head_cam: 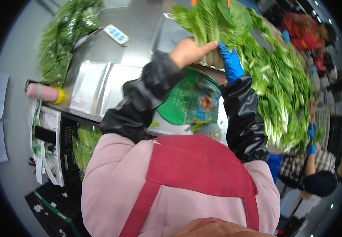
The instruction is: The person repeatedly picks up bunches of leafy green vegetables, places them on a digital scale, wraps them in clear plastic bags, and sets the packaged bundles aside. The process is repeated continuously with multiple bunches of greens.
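Observation:
Both hands meet at the top of the head view around a bunch of leafy green lettuce (215, 25), leaves pointing away from me. My left hand (190, 51) is bare and presses its thumb across the stems. My right hand (230, 63), in a blue glove, grips the bunch from the right side. Under my forearms lies a green printed bag (174, 103) on the metal table (135, 26). Just right of my right arm spreads a large pile of loose leafy greens (277, 89) with white stalks.
Clear plastic bags (89, 86) lie flat at left beside a pink bottle (42, 91). Farther back are a white power strip (116, 34) and bagged greens (67, 38). A black crate (73, 142) stands below the table edge. Co-workers (307, 166) work beyond the pile.

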Available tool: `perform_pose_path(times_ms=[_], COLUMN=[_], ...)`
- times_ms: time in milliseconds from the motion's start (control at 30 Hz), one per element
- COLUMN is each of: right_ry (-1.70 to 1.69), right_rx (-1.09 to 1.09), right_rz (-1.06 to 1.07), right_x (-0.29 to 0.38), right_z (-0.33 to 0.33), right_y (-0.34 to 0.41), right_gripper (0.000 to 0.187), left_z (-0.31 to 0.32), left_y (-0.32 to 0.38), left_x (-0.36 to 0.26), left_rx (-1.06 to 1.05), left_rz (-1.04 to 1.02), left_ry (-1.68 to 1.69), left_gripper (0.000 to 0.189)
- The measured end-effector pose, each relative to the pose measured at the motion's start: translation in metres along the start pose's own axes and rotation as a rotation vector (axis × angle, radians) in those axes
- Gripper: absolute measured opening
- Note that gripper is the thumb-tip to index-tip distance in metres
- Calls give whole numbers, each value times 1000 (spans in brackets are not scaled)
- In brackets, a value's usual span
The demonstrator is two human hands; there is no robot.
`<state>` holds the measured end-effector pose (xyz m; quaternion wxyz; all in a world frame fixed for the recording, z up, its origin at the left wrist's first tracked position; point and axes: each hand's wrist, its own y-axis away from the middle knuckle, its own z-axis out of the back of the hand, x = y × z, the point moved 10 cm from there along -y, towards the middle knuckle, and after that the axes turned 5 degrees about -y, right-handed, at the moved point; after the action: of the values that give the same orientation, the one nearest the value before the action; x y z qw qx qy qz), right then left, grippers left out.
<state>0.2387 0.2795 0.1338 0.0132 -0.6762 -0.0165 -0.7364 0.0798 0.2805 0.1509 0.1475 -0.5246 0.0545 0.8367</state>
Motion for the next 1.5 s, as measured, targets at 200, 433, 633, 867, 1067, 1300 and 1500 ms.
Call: perform_pose_path(times_ms=[200,433,633,867,1067,1300,1500], right_ry=[868,70,224,310,183,232,313], right_rx=[-145,-276,-368,-378,-342,-218,-15], right_rz=[-94,131,-116,-261,-438,-493,-249], right_x=[-83,-86,-104,-133,-142,-142,-94], right_z=[17,109,143,145,128,102,35], right_y=[-57,43,127,160,177,166,134], right_gripper=[96,53,43,37,35,35,33], left_z=[54,330,518,588,629,608,466], left_y=[10,126,151,158,163,218,172], left_x=[74,202,256,298,315,227,233], left_rx=[-328,-1086,-1212,-1333,-1152,-1651,-994], left_rz=[-29,-5,372,908,963,28,-6], left_ry=[-305,-365,-940,-1206,-1204,-118,843], left_gripper=[56,44,63,66,36,32,41])
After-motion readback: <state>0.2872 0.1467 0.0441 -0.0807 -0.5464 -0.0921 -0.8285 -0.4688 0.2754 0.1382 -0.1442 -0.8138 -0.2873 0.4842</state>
